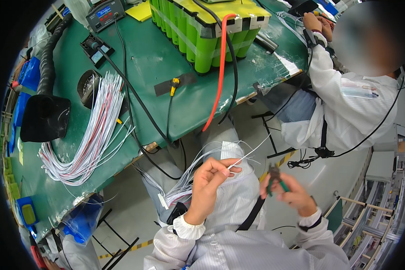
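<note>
Between thumb and fingers, my left hand (208, 186) pinches a thin white wire (253, 151), whose free end points up and to the right. Across my lap lies a loose bundle of white wires (182, 185), just left of that hand and partly beneath it. My right hand (294, 192) is closed around diagonal cutters (274, 180) with dark jaws and green handles. The cutters are held to the right of the wire, apart from it, with jaws upward. Some blur covers this hand.
A thick bundle of white and red wires (87, 144) lies on the green table (144, 108). Behind it stand a soldering iron holder (96, 51) and a black fume hose nozzle (45, 118). A green battery pack (207, 36) trails red and black cables. Another person (355, 99) works at right.
</note>
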The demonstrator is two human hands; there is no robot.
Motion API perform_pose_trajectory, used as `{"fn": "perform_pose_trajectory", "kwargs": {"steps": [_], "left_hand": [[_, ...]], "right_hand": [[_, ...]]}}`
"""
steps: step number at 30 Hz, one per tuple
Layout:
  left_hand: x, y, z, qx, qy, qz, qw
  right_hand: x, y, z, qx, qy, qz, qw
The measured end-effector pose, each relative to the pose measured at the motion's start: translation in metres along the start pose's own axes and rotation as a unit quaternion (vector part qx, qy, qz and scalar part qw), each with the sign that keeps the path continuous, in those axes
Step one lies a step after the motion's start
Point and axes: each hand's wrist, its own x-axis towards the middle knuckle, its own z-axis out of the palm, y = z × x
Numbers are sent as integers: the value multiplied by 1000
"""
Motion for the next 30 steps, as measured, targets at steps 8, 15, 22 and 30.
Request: {"fn": "perform_pose_trajectory", "kwargs": {"steps": [8,15,22,30], "left_hand": [[-4,2,3,5,-8,6,1000],[-5,4,7,-2,-7,15,1000],[-5,4,0,4,-7,22,1000],[-6,5,0,10,-13,21,1000]], "right_hand": [[19,10,32,-209,58,-9,976],[30,1,34,-234,63,-11,970],[36,-3,39,-221,69,20,973],[36,-2,40,-214,80,12,974]]}}
